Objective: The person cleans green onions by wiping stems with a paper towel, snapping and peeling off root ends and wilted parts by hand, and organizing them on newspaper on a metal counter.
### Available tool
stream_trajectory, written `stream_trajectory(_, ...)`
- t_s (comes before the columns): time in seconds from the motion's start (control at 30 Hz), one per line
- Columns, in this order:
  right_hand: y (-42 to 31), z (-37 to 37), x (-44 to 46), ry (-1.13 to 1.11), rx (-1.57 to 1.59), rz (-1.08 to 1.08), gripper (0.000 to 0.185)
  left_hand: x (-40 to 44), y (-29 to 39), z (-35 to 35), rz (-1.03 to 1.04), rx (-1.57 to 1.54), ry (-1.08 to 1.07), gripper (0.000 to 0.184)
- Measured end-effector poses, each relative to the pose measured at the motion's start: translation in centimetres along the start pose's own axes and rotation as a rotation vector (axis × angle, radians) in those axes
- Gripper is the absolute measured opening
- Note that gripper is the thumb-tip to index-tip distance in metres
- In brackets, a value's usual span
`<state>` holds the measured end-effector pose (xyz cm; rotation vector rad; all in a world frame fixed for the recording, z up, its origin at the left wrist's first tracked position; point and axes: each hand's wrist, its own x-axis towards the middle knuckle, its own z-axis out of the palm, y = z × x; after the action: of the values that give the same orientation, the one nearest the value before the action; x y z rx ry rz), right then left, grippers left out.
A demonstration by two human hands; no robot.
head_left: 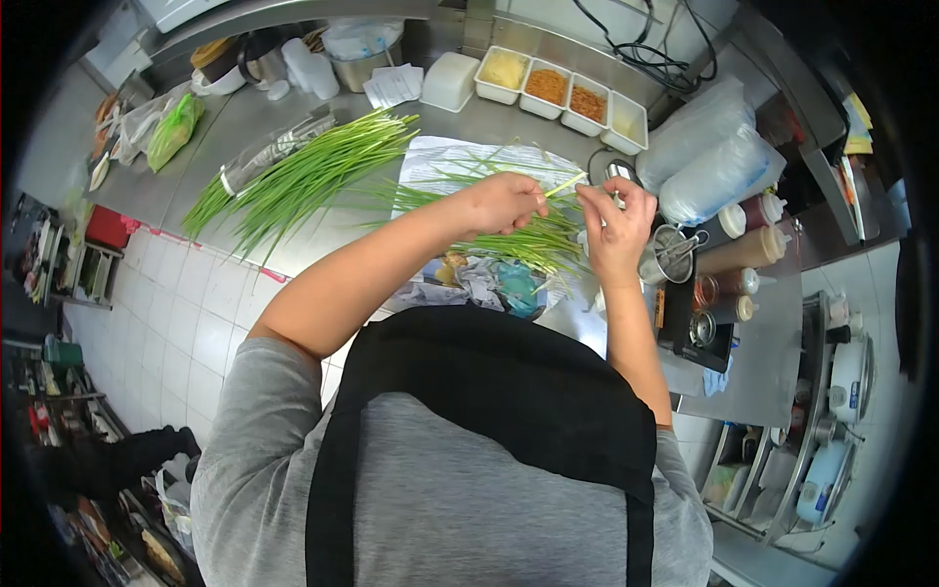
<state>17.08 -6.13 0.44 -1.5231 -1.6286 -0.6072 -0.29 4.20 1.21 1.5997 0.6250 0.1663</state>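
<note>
My left hand (507, 203) is closed round a few garlic chives, and their pale ends (562, 185) stick out to the right. At those tips, my right hand (618, 220) pinches with thumb and forefinger; the exact bit between them is too small to make out. Loose garlic chives (533, 242) lie beneath both hands on white printed paper (430, 157). A large bundle of garlic chives (303, 176) rests to the left, beside a rolled newspaper wrapping (279, 152). Close to my body is a bin or bowl with crumpled paper and plastic (479, 281).
White tubs of shredded and crumbly food (544, 86) line the back. Plastic bags (709, 157), sauce bottles (753, 249) and a metal pot with utensils (670, 254) crowd the right. A green bag (176, 132) sits far left. Another person's dark-clothed leg (127, 460) shows at lower left.
</note>
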Motion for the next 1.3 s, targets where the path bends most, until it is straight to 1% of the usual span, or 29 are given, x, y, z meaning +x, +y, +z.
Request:
stream_trajectory(0.03, 0.0, 0.1, 0.3, -0.01, -0.016, -0.039, 0.022, -0.4, 0.0, -0.7, 0.025, 0.078, -0.008, 0.018)
stream_trajectory(0.07, -0.1, 0.4, 0.5, -0.035, 0.046, 0.008, 0.018, -0.8, -0.1, -1.4, 0.129, 0.241, 0.067, 0.019)
stream_trajectory(0.13, 0.4, 2.1, 0.4, -0.007, 0.39, 0.32, 0.013, -2.0, -0.3, -3.2, 0.33, 0.574, 0.213, 0.02)
stream_trajectory(0.17, 0.7, 3.1, 0.3, 0.004, 0.559, 0.48, 0.011, -2.7, -0.2, -4.3, 0.265, 0.664, 0.272, 0.021)
stream_trajectory(0.2, 1.3, 3.8, 0.1, -0.036, 0.66, 0.517, 0.014, -3.8, 0.5, -5.4, 0.199, 0.753, 0.328, 0.022)
stream_trajectory(0.23, 1.8, 4.5, 0.0, -0.085, 0.634, 0.522, 0.017, -4.6, 0.8, -6.6, 0.132, 0.843, 0.382, 0.023)
stream_trajectory(0.3, 2.5, 6.0, -0.7, -0.176, 0.578, 0.535, 0.024, -5.7, 0.2, -9.9, -0.043, 1.005, 0.557, 0.025)
stream_trajectory(0.33, 2.6, 6.4, -0.9, -0.163, 0.542, 0.517, 0.03, -6.3, 0.0, -11.5, -0.092, 1.068, 0.607, 0.024)
stream_trajectory(0.37, 2.6, 6.5, -1.1, -0.156, 0.555, 0.539, 0.029, -7.0, -0.3, -13.3, -0.141, 1.129, 0.657, 0.022)
stream_trajectory(0.43, 2.0, 6.0, -1.4, -0.145, 0.579, 0.587, 0.027, -7.0, -3.7, -18.5, -0.184, 1.193, 0.665, 0.021)
stream_trajectory(0.53, 3.2, 5.6, -2.5, -0.166, 0.488, 0.52, 0.022, -7.4, -6.1, -22.8, -0.261, 1.173, 0.702, 0.02)
stream_trajectory(0.63, 4.4, 5.2, -3.3, -0.152, 0.511, 0.56, 0.019, -6.9, -8.0, -24.9, -0.19, 1.154, 0.745, 0.018)
stream_trajectory(0.67, 4.7, 5.0, -3.5, -0.161, 0.54, 0.596, 0.018, -6.6, -8.8, -25.4, -0.06, 1.201, 0.808, 0.016)
stream_trajectory(0.73, 4.7, 4.2, -3.9, -0.168, 0.485, 0.618, 0.018, -6.3, -9.8, -25.8, 0.209, 1.282, 0.93, 0.014)
stream_trajectory(0.83, 4.6, 3.3, -4.6, -0.166, 0.452, 0.635, 0.017, -6.5, -9.4, -25.7, -0.057, 1.148, 0.679, 0.015)
stream_trajectory(0.93, 4.6, 2.3, -5.1, -0.189, 0.397, 0.655, 0.017, -6.4, -11.4, -25.9, -0.128, 1.152, 0.651, 0.016)
stream_trajectory(1.03, 4.4, 1.8, -5.5, -0.187, 0.381, 0.653, 0.017, -6.6, -12.5, -25.6, -0.125, 1.147, 0.709, 0.015)
stream_trajectory(1.23, 4.4, 0.7, -6.4, -0.207, 0.352, 0.626, 0.015, -7.2, -13.0, -23.9, -0.003, 1.059, 0.803, 0.018)
stream_trajectory(1.3, 4.4, 0.5, -6.5, -0.21, 0.351, 0.633, 0.015, -7.3, -13.1, -23.7, -0.016, 1.021, 0.835, 0.018)
